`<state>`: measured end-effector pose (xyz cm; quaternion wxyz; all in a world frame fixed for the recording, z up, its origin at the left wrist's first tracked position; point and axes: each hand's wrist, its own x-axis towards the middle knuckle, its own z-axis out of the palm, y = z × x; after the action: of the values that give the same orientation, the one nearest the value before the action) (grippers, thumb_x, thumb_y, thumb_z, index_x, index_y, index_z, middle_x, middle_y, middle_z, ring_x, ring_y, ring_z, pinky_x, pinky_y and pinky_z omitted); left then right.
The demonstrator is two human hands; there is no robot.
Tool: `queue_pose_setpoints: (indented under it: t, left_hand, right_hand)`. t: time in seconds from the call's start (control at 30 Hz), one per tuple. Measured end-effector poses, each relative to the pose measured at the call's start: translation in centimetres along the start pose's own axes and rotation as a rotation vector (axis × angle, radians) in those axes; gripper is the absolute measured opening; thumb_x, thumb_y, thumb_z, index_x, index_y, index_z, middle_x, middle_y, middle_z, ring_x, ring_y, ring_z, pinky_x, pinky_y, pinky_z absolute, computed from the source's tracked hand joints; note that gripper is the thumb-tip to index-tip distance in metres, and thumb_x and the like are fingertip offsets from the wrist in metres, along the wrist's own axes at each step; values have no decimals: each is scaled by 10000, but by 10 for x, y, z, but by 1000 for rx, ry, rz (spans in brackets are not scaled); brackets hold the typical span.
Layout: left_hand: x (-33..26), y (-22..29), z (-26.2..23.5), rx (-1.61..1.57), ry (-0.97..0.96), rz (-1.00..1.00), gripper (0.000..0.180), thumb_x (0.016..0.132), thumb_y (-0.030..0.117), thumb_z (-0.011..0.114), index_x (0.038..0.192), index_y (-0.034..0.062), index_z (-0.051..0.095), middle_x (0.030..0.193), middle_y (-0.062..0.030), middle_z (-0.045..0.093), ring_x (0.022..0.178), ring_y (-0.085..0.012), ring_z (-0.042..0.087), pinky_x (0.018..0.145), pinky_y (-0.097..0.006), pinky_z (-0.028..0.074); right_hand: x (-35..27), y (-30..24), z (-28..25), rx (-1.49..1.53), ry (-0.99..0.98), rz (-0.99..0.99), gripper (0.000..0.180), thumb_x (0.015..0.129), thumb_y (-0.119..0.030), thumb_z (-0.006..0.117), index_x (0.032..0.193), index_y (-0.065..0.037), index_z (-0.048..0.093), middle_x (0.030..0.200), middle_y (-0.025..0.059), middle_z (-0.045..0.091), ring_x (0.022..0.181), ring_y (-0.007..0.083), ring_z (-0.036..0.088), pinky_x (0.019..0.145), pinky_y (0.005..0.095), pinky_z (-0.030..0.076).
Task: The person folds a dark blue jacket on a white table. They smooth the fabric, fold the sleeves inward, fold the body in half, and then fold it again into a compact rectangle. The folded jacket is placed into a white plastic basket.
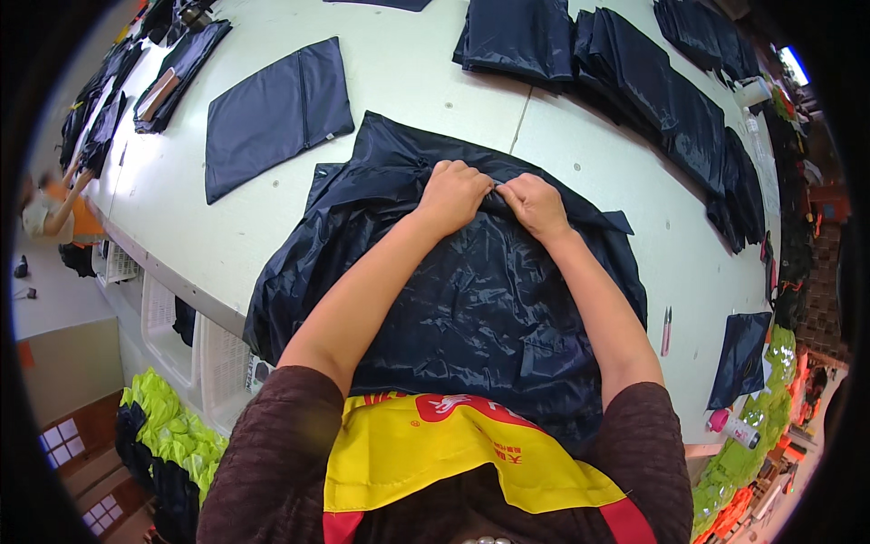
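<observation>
A dark navy, shiny garment (471, 299) lies spread and rumpled over the near edge of the table in front of me. My left hand (453, 194) is closed on its fabric near the upper middle. Close beside it, my right hand (535, 201) pinches the same fabric, and the fingertips of both hands almost meet. What exactly lies between the fingertips is too small to make out. Beyond the garment, to the left, a flat folded navy piece with a zip (276, 118) rests on the table.
Stacks of folded navy garments (648, 82) line the far right of the white table (435, 68). More piles (181, 72) sit far left, near another person (56, 213). A pen (666, 331) and a bottle (734, 428) lie at right. White baskets (222, 372) stand below the left edge.
</observation>
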<state>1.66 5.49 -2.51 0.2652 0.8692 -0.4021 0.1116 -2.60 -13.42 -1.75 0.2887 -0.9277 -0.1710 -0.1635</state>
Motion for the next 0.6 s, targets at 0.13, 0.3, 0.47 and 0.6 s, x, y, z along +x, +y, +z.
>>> queue_pose_setpoints:
  t: [0.13, 0.3, 0.47, 0.6]
  left_hand:
    - [7, -5, 6, 62, -11, -10, 74, 806, 161, 580, 793, 136, 648, 784, -14, 621, 831, -206, 548, 813, -358, 357]
    - [19, -4, 3, 151, 78, 37, 42, 772, 186, 606, 779, 147, 620, 801, -29, 558, 867, -212, 508, 813, -359, 340]
    - [11, 18, 4, 273, 315, -110, 141, 734, 248, 655, 747, 164, 542, 723, -35, 463, 769, -217, 479, 722, -336, 369]
    - [2, 19, 17, 170, 377, -209, 147, 741, 209, 676, 789, 117, 572, 719, -50, 479, 703, -223, 488, 634, -328, 399]
  right_hand:
    - [16, 2, -15, -171, 10, 198, 121, 781, -186, 665, 855, -92, 646, 859, 75, 630, 819, 275, 599, 726, 362, 494]
    - [40, 6, -31, -383, -493, 259, 121, 778, -129, 620, 880, -71, 653, 885, 129, 648, 863, 315, 627, 749, 392, 505]
    - [46, 21, -19, -459, -471, 125, 114, 760, -58, 541, 833, -21, 620, 794, 195, 645, 755, 361, 639, 697, 429, 515]
    - [44, 17, -16, -315, -340, 323, 116, 766, -78, 559, 862, -22, 593, 822, 177, 646, 785, 351, 633, 714, 418, 510]
